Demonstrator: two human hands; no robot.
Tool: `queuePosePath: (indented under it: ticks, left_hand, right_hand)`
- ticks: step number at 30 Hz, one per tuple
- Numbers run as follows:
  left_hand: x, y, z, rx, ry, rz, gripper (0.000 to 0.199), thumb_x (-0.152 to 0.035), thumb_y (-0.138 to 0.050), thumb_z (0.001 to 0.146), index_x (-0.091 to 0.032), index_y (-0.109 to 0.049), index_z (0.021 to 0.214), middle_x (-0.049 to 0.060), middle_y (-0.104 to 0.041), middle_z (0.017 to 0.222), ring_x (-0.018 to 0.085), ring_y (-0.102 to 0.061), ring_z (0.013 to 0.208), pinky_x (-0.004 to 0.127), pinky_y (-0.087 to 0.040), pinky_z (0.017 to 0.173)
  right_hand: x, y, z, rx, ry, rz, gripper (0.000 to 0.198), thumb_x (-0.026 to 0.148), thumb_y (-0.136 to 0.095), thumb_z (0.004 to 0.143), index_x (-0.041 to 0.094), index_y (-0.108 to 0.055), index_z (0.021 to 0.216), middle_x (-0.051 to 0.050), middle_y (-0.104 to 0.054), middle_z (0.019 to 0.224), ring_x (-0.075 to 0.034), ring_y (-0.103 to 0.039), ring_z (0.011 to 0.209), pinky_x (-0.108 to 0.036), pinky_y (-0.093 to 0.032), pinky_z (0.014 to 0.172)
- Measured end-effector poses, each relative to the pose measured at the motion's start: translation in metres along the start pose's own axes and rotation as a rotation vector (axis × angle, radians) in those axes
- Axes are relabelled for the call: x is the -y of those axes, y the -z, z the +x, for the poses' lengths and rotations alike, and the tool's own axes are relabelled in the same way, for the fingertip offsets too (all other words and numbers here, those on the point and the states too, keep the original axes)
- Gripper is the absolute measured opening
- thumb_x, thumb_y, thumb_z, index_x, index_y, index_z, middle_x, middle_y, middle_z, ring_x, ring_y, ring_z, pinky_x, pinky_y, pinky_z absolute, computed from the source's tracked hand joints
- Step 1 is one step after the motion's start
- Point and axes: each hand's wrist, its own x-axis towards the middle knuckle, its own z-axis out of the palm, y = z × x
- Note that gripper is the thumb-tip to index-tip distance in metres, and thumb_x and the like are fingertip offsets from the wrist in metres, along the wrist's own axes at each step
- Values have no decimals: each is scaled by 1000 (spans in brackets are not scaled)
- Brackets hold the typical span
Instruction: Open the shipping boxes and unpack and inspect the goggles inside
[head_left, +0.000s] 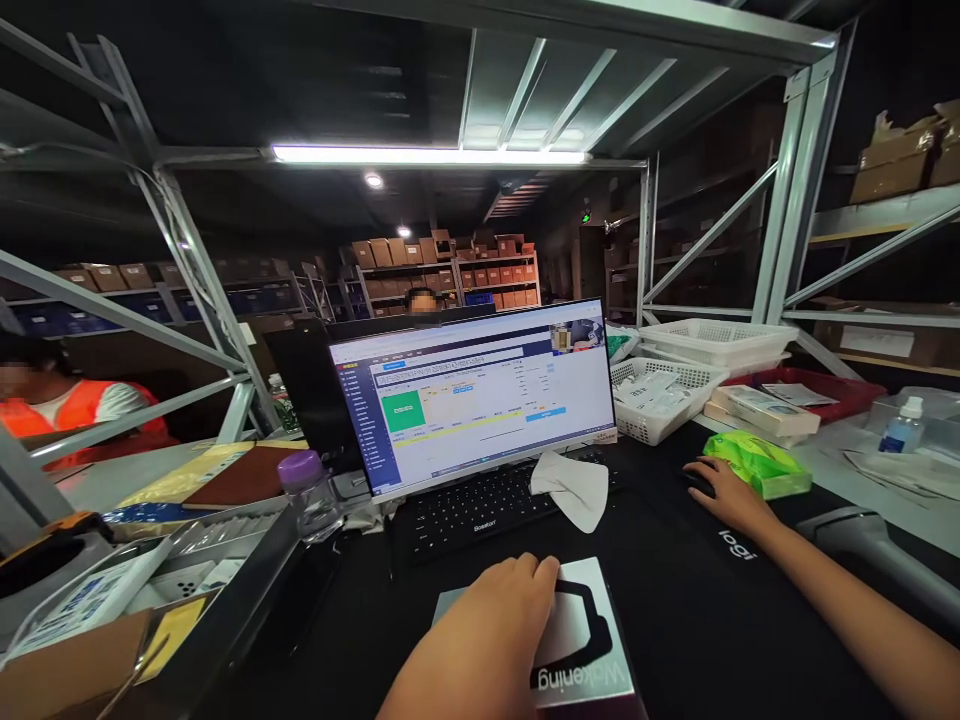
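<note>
My left hand [501, 610] is closed over a flat silver-grey box [592, 650] with a black outline figure and the upside-down word "Wakening". The thumb side faces away from me, and part of the box is hidden under the hand. My right hand [724, 492] is curled over a dark computer mouse [699, 483] on the black desk mat [675, 600]. In front of me stands a monitor [480, 400] showing a web page. Below it lies a black keyboard [465, 510], with a crumpled white tissue [574, 488] on its right part.
Beside my right hand lies a bright green packet [757, 462]; a scanner [862, 545] is nearer. White baskets [660, 400] stand behind. At left are a purple-capped bottle [307, 495] and a filled grey tray [247, 590]. Metal rack posts surround the desk; other people sit beyond.
</note>
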Motion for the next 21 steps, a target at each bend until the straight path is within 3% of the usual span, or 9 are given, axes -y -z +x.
queuePosePath:
  ticks: [5, 9, 12, 14, 15, 17, 18, 21]
  left_hand:
    - [-5, 9, -13, 49, 34, -9, 121, -40, -86, 48, -12, -37, 154, 15, -50, 143, 37, -48, 131, 46, -36, 116]
    - [5, -5, -12, -106, -48, 8, 115, -37, -85, 52, -18, -37, 155, 13, -47, 148, 35, -45, 135, 43, -37, 116]
    - [15, -20, -6, -224, -185, 2, 121, -36, -87, 52, -25, -31, 158, 9, -39, 157, 33, -38, 142, 40, -36, 118]
    - [17, -26, -4, -261, -252, -2, 124, -37, -89, 52, -27, -27, 160, 8, -37, 158, 31, -36, 144, 38, -35, 119]
    - [15, -27, -3, -277, -275, 0, 125, -38, -89, 53, -26, -26, 160, 8, -38, 157, 31, -37, 143, 37, -35, 120]
    - [8, -26, -4, -294, -291, 21, 122, -42, -88, 56, -24, -27, 160, 9, -42, 154, 29, -40, 140, 35, -36, 119]
    - [2, -25, -5, -290, -283, 40, 120, -43, -87, 58, -23, -27, 160, 10, -42, 154, 29, -40, 140, 36, -35, 119]
    - [-15, -22, -6, -232, -255, 139, 120, -44, -85, 59, -18, -26, 160, 13, -38, 158, 33, -37, 143, 38, -32, 121]
  right_hand:
    - [9, 8, -3, -29, -19, 28, 46, 38, -57, 80, 23, -66, 123, -16, -56, 135, -35, -60, 120, -51, -51, 99]
    - [32, 26, 0, -89, -27, 84, 56, 38, -59, 77, 18, -61, 129, -21, -53, 138, -40, -53, 129, -58, -43, 108]
    - [64, 62, 1, -139, -7, 162, 58, 44, -57, 83, 16, -56, 135, -22, -47, 147, -38, -46, 137, -55, -38, 115]
    - [96, 101, -11, -116, 35, 252, 56, 49, -51, 91, 22, -52, 139, -18, -51, 145, -32, -53, 132, -48, -44, 112]
    - [115, 124, -23, -59, 83, 328, 53, 52, -44, 96, 27, -50, 142, -13, -57, 139, -28, -60, 125, -43, -50, 106]
    - [157, 167, -59, 243, 270, 665, 63, 60, -44, 97, 29, -40, 152, -12, -53, 146, -29, -54, 134, -46, -47, 109]
    - [178, 185, -80, 333, 344, 712, 74, 64, -54, 92, 30, -36, 155, -12, -46, 153, -32, -47, 139, -49, -43, 113]
    - [232, 213, -138, 453, 441, 550, 105, 53, -86, 70, 37, -31, 158, -12, -22, 166, -38, -32, 148, -56, -34, 118]
